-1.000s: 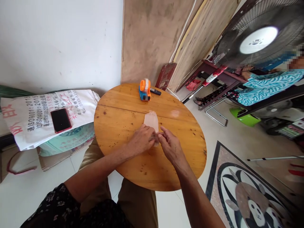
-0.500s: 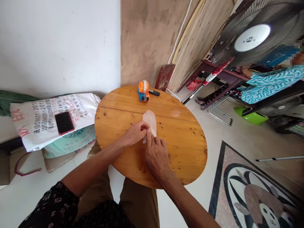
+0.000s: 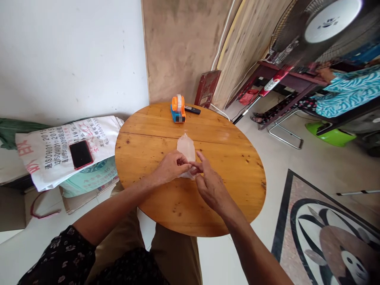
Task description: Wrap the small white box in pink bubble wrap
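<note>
A thin, pale, slightly see-through sheet (image 3: 186, 145) lies lengthwise on the round wooden table (image 3: 166, 209); whether it is paper or plastic I cannot tell. At its near end my left hand (image 3: 173, 166) is closed, thumb and forefinger pinching the sheet. My right hand (image 3: 212, 184) comes in from the right with its fingers apart, the index finger raised. Its other fingertips touch the sheet's near end beside the left fingertips. The far part of the sheet lies flat.
An orange and blue tape dispenser (image 3: 178, 109) and a black pen-like object (image 3: 192, 109) are at the table's far edge. A phone (image 3: 81, 154) rests on white sacks (image 3: 59, 158) at the left. A fan (image 3: 326, 23) stands right, before a seated person in a patterned blue top (image 3: 350, 95).
My right hand has shifted slightly right, and its fingers have spread from a press at the sheet. My left hand stays pinched there. The camera view has turned a little.
</note>
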A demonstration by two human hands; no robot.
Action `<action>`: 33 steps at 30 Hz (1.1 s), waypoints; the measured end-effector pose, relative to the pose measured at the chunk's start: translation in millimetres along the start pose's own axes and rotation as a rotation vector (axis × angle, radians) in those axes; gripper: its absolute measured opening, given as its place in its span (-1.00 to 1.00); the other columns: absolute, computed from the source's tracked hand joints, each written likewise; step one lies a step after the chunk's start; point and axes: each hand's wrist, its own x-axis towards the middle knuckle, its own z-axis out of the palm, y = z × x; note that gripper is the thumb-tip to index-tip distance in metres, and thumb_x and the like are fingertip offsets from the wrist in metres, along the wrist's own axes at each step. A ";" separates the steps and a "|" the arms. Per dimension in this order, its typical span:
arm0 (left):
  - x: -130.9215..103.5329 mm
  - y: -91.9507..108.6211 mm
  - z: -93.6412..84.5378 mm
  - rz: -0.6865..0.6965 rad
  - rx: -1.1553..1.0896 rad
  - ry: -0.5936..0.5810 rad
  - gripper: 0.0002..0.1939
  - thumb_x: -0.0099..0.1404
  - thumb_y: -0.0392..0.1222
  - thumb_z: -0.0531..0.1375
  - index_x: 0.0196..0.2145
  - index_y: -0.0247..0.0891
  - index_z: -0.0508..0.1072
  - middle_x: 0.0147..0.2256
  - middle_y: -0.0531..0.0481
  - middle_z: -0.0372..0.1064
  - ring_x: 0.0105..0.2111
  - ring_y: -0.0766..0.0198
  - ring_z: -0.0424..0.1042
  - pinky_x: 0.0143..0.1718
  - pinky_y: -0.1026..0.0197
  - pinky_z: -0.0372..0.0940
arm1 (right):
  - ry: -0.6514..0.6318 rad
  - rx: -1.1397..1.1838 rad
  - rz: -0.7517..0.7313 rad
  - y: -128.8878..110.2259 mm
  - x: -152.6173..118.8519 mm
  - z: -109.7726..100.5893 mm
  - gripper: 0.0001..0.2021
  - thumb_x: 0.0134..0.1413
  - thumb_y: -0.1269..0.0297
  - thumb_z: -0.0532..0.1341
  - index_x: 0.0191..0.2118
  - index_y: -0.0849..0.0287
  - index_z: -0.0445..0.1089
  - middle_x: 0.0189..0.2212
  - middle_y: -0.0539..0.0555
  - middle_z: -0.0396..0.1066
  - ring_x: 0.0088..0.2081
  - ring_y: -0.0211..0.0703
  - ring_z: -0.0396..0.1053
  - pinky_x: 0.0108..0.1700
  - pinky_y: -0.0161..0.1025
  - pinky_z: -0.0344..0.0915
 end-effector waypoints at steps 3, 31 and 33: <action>-1.1 3.7 1.0 0.009 0.080 -0.030 -0.83 0.14 -0.15 0.28 -0.52 -0.29 0.46 -0.45 0.07 0.28 -0.42 0.35 0.25 -0.40 0.30 0.14 | -0.065 0.029 0.046 1.7 4.7 -5.4 -0.28 0.09 0.47 -0.01 0.40 0.17 -0.09 0.02 0.21 0.52 -0.12 0.04 0.49 -0.04 0.03 0.36; 9.2 -7.6 9.9 0.077 0.088 -0.188 -0.87 0.05 -0.31 0.23 -0.41 -0.18 0.34 0.00 -0.15 0.38 0.30 -0.06 0.12 0.19 -0.09 0.17 | -0.003 0.169 0.139 67.8 107.1 -4.6 -0.69 0.10 0.11 0.12 -0.58 0.13 0.26 -0.67 -0.03 0.24 -0.55 -0.25 0.15 -0.46 -0.29 0.04; 9.8 -6.8 9.9 0.064 0.087 -0.190 -0.86 0.03 -0.31 0.24 -0.41 -0.19 0.35 0.05 -0.16 0.34 0.28 -0.08 0.13 0.18 -0.09 0.18 | -0.049 0.224 0.112 68.6 108.1 2.6 -0.69 0.09 0.11 0.12 -0.59 0.13 0.24 -0.66 -0.04 0.25 -0.55 -0.26 0.15 -0.46 -0.29 0.05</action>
